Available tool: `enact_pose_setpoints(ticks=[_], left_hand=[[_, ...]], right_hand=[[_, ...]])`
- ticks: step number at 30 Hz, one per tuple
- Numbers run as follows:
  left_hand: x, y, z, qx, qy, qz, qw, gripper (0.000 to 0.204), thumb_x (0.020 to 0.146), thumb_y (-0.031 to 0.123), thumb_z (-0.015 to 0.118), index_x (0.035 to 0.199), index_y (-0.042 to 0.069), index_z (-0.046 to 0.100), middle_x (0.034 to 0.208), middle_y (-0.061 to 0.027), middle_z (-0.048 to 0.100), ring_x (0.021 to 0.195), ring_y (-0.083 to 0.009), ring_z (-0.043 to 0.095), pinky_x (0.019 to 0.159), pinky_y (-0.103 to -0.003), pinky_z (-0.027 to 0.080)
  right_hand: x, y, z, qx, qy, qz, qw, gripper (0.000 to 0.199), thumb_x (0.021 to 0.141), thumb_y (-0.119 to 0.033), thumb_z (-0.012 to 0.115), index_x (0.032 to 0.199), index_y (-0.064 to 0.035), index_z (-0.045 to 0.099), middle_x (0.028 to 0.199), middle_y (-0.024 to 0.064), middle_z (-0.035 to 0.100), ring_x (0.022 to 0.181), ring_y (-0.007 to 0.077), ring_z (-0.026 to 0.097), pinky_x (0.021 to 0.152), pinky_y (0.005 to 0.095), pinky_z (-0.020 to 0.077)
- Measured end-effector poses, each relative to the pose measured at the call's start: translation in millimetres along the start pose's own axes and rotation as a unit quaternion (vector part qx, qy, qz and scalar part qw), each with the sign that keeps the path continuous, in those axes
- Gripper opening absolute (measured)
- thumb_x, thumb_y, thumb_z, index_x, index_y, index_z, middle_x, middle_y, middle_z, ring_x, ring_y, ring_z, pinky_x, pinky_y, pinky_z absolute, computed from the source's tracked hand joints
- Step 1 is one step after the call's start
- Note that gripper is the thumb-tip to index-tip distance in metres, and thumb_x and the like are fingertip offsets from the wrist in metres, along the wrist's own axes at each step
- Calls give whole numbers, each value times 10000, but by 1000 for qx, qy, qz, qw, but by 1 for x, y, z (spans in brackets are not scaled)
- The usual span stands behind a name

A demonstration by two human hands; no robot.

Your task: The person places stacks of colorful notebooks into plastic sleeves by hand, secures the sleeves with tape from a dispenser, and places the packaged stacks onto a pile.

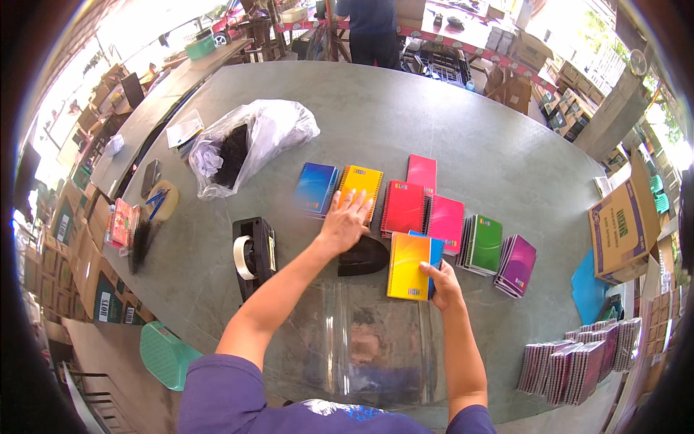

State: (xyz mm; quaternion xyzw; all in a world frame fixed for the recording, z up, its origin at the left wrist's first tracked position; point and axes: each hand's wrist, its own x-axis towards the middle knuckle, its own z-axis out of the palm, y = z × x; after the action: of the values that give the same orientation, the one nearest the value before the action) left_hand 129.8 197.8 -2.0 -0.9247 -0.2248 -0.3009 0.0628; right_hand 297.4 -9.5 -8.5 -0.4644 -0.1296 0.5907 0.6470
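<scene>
Grey bench [491, 123] fills most of the view, within a bright, cluttered workroom. Right grip [445, 284]: clamped on a yellow notebook [406, 264] with a blue notebook [436, 249] behind it, thumb over the front at the right edge. Left grip [345, 223]: fingers apart, laid over the lower part of a yellow spiral notebook [363, 179]; pressure cannot be told. Just left of that grip lie blue spiral notebooks [314, 188]. Between both grips sits a dark rounded object [361, 259]. Above the right grip, a red stack [403, 206] and a pink stack [447, 217] lie side by side, a further red notebook [421, 170] just beyond. Right of the same grip: a green stack [486, 242], then a purple stack [516, 264]. Below the grips, between the forearms, lies a clear sheet [376, 343]. Left of and below the left grip stands a black tape dispenser [267, 249]; farther out, above left, a translucent bag [282, 130] with dark contents. Well right of and below the right grip: bundled notebooks [557, 369]. Above these, a cardboard box [622, 224]. Beyond the bench's far edge stands a person [372, 32] in dark clothing.
</scene>
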Motion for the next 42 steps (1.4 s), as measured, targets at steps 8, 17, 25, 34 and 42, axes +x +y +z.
enact_pose_setpoints(ticks=[8, 17, 25, 34, 42], left_hand=[[12, 67, -58, -118, -20, 62, 991, 196, 764, 172, 541, 911, 85, 637, 846, -56, 645, 977, -243, 615, 923, -395, 433], [-4, -36, 14, -26, -135, 29, 990, 273, 810, 52, 464, 1041, -5, 597, 1056, -166, 628, 1015, -281, 594, 930, -355, 432], [6, 107, -68, -85, -146, 165, 972, 145, 712, 130, 566, 842, 72, 592, 743, -67, 604, 719, -216, 608, 639, -368, 454], [34, 63, 20, -135, -76, 46, 987, 223, 770, 92, 576, 974, 8, 613, 1032, -154, 629, 991, -290, 599, 962, -393, 411], [9, 178, -24, -361, -182, 245, 881, 166, 712, 95, 575, 868, 46, 599, 865, -110, 619, 909, -247, 597, 853, -401, 467]], right_hand=[[-12, -4, -6, 157, -59, 78, 983, 374, 874, -227, 571, 1176, -30, 471, 1081, 88, 592, 976, 201, 597, 872, 340, 479], [-26, 14, -15, 143, -27, 54, 988, 395, 827, -171, 642, 1155, 1, 505, 1053, 106, 617, 927, 227, 623, 831, 387, 507], [-34, 16, -31, 232, -22, 74, 970, 449, 811, -243, 654, 1169, -20, 501, 1078, 112, 605, 943, 233, 618, 836, 392, 505], [-70, 25, -58, 101, -34, 28, 994, 493, 736, -130, 687, 1164, 6, 485, 1050, 126, 610, 924, 226, 622, 805, 359, 509], [-85, 24, -82, 189, -2, -5, 982, 515, 811, -203, 622, 1231, 24, 431, 1094, 163, 585, 946, 267, 621, 833, 384, 517]])
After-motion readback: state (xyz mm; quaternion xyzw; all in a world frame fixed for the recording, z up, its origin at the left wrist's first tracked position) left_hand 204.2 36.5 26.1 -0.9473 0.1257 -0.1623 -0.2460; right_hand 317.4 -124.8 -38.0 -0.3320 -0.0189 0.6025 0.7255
